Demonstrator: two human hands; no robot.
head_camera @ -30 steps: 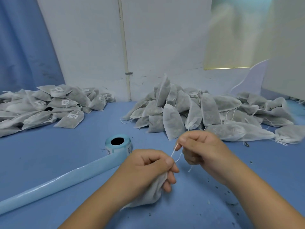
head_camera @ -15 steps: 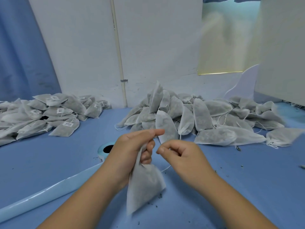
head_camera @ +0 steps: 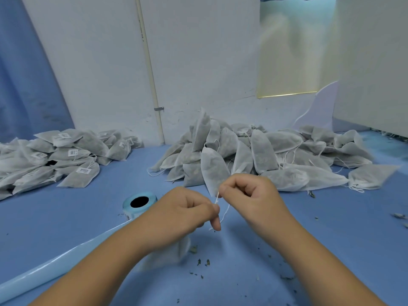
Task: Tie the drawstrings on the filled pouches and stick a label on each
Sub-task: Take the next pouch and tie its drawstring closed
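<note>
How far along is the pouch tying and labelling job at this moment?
Done: the pile of grey mesh pouches on the left carries white barcode labels. In hand: the left hand grips one filled pouch while the right hand pulls its thin white drawstring; no label is visible on it. Left: the larger unlabelled pile, strings loose, beyond the hands. The light blue label roll sits ready.

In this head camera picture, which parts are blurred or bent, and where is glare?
Head view: the pouch hanging under the left hand is smeared by motion, while the right hand and the drawstring stay fairly sharp; the wall pipe leans from wide-angle distortion; soft glare lies on the blue label strip; the window area is hazy.
</note>
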